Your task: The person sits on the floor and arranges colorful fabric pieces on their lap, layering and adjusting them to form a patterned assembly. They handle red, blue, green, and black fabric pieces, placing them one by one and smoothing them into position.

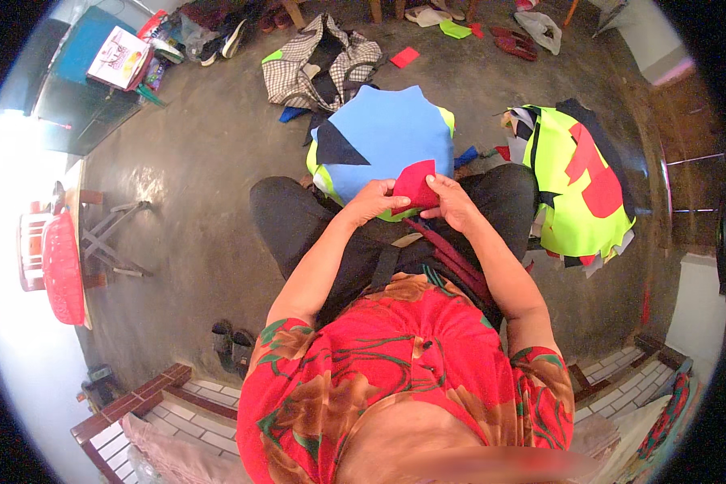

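Note:
I sit with dark trousers, and a round stack of fabric pieces (387,133), blue on top with a black triangle and lime green beneath, rests at my knees. Both hands hold a red fabric piece (415,181) at the stack's near edge. My left hand (373,200) pinches its left side, while my right hand (452,203) grips its right side. Dark red strips (452,254) lie across my lap below the hands.
To my right lies a pile of lime green, red and black fabric pieces (577,189). A checked bag (319,60), scraps and sandals are on the floor ahead. On the left stand a red basket (62,266) and a folding stool (109,238). Dark shoes (232,343) sit by a tiled step.

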A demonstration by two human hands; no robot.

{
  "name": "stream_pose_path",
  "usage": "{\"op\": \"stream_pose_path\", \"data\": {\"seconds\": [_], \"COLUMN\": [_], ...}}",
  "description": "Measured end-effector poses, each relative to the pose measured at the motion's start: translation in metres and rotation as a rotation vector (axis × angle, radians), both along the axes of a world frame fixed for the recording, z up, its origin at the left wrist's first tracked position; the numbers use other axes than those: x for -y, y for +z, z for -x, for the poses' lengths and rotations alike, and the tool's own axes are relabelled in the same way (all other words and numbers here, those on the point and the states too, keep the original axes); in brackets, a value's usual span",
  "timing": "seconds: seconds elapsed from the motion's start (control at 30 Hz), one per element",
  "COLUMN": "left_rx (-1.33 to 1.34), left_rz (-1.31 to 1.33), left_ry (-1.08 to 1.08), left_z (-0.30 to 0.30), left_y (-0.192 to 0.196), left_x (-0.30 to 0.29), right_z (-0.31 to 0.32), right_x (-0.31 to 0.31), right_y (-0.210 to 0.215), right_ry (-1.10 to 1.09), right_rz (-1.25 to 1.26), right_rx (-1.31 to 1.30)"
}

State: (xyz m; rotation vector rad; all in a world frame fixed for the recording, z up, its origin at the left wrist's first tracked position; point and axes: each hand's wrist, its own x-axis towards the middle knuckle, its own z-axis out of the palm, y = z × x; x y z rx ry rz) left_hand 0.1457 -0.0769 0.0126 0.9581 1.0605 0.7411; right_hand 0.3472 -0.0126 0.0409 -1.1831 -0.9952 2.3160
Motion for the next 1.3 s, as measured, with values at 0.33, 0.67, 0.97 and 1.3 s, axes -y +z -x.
{"op": "stream_pose_path", "data": {"seconds": [0.33,0.67,0.97,1.3], "left_rx": [-0.173,0.354,0.031,-0.754], "left_rz": [-0.140,-0.406,0.117,-0.275], "left_ry": [0.578,0.710,0.801,0.621], "left_z": [0.015,0.073,0.095,0.085], "left_y": [-0.009,0.027,-0.059,-0.059], "left_x": [-0.025,-0.097,-0.073,-0.067], "right_z": [-0.007,-0.004,-0.004,-0.003], "right_x": [-0.008,-0.011,-0.012,-0.011], "right_y": [-0.022,-0.025,-0.025,-0.026], "right_ry": [-0.205,-0.012,0.013,0.049], "right_rz": [-0.047,-0.109,-0.100,-0.119], "right_rx": [0.062,0.097,0.132,0.155]}}
